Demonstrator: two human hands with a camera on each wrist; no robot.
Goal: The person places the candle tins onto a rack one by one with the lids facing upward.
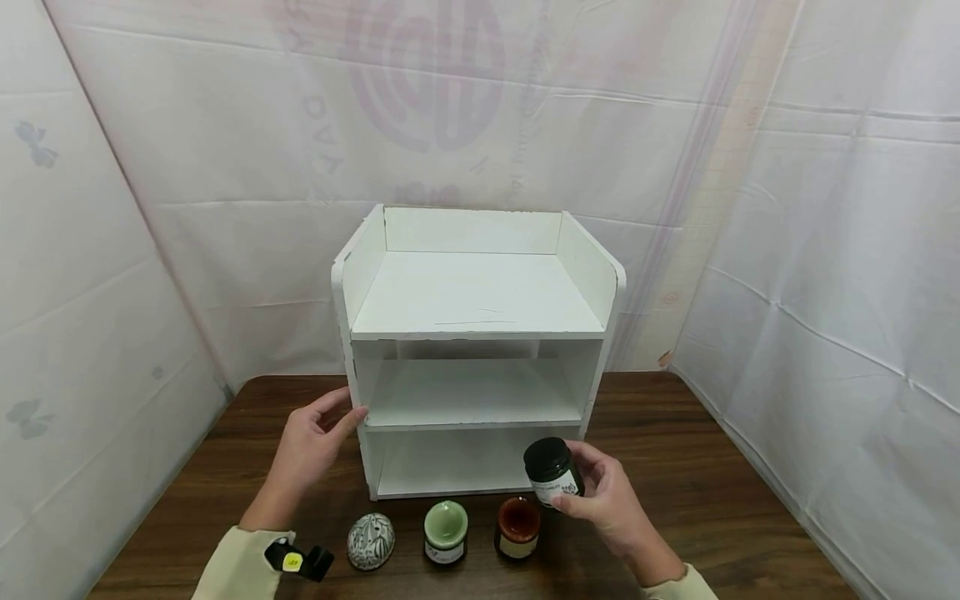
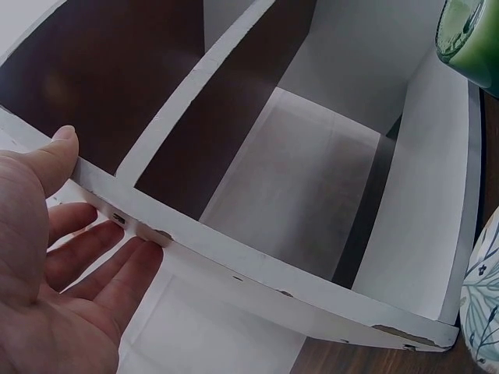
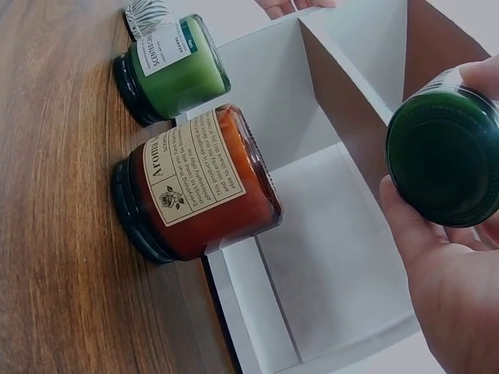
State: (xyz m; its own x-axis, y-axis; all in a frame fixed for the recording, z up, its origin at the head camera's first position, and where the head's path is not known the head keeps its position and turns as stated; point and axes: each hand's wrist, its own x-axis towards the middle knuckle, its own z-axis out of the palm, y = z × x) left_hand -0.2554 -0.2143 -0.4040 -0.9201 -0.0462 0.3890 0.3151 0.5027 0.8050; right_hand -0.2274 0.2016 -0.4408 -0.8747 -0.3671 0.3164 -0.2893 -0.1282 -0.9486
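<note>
A small white shelf unit (image 1: 480,292) stands on the dark wooden table. My left hand (image 1: 311,442) grips its left side panel, thumb (image 2: 66,148) over the front edge and fingers along the outer face. My right hand (image 1: 603,500) holds a dark green candle jar (image 1: 553,471) with a black lid and white label, in front of the shelf's lower right. The right wrist view shows this jar's round base. In front of the shelf are a green candle jar (image 1: 446,533) and an amber-brown candle jar (image 1: 517,529), both standing on their black lids.
A rounded, leaf-patterned tin (image 1: 371,542) lies left of the green jar. Inside the unit are a middle shelf (image 1: 472,392) and a bottom shelf (image 1: 457,462). A pale sheet (image 1: 450,100) hangs behind and on both sides of the table (image 1: 697,475).
</note>
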